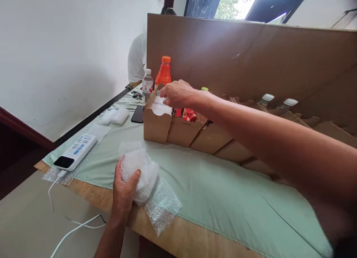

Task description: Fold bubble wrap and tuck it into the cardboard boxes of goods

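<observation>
Currently white wrap (pixel 161 109) in end cardbd. box (pixel 156 128), R hand (pixel 176 94) over.

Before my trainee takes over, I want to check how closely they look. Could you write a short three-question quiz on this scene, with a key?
1. What does the left-hand grip hold?
2. True or false: the orange bottle has a white cap.
3. Where is the right-hand grip?
a) on the black phone
b) at the leftmost cardboard compartment
c) on the white cable

Key:
1. Bubble wrap.
2. False; its cap is orange.
3. b
</observation>
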The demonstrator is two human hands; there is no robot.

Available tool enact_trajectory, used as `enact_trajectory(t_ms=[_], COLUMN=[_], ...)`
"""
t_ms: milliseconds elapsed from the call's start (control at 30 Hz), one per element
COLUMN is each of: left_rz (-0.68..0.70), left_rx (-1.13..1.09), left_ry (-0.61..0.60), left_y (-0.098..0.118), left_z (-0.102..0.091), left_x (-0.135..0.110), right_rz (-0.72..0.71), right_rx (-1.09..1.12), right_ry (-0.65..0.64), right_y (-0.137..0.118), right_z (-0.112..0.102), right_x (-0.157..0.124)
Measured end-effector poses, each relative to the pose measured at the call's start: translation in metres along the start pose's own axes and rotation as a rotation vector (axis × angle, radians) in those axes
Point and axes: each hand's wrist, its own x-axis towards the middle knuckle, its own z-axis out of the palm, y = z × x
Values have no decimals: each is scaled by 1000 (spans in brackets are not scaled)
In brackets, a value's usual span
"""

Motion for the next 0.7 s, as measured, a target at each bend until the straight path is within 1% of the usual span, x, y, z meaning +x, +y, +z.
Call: enact_trajectory(t_ms=[33, 100, 167, 233, 267, 300, 367, 400, 467, 533, 567, 600, 633, 667, 700], left_rz=[18, 24, 11, 6, 4, 1, 0, 8, 42, 80, 93, 100, 104, 105, 110], left_rx=[14, 42, 71, 83, 81, 79, 69, 62, 41, 20, 9, -3, -17, -33, -50], left_ry=[6, 16, 13, 22, 24, 23, 20, 15, 9, 10, 10, 12, 17, 19, 21], left_y=[-2, -5, -4, -2, 0, 1, 3, 3, 1, 0, -1, -1, 0, 2, 7], left_z=[2, 6, 8, 9, 10, 10, 9, 9, 10, 10, 11, 11, 10, 9, 7], left_x=[1, 0, -3, -5, -5, -5, -5, -4, -2, -2, -2, -3, -3, -4, -4], right_rz=[6, 0, -10, -9, -4, 10, 68, 109, 196, 250, 265, 237, 245, 263, 359], right_rx=[-46, -92, -87, -52, -28, -4, 48, 73, 113, 192, 273, 488, 670, 790, 842], right_ry=[-84, -210, -258, -242, -218, -185, -71, 20, 248, 504, 640, 803, 944, 932, 899], right_y=[1, -2, -5, -5, -4, -3, 1, 4, 11, 19, 23, 27, 30, 33, 35], right_z=[5, 23, 45, 60, 62, 61, 47, 34, 6, -20, -28, -33, -33, -28, -19], right_x=[20, 50, 69, 77, 78, 77, 67, 58, 29, -13, -38, -66, -95, -125, -153])
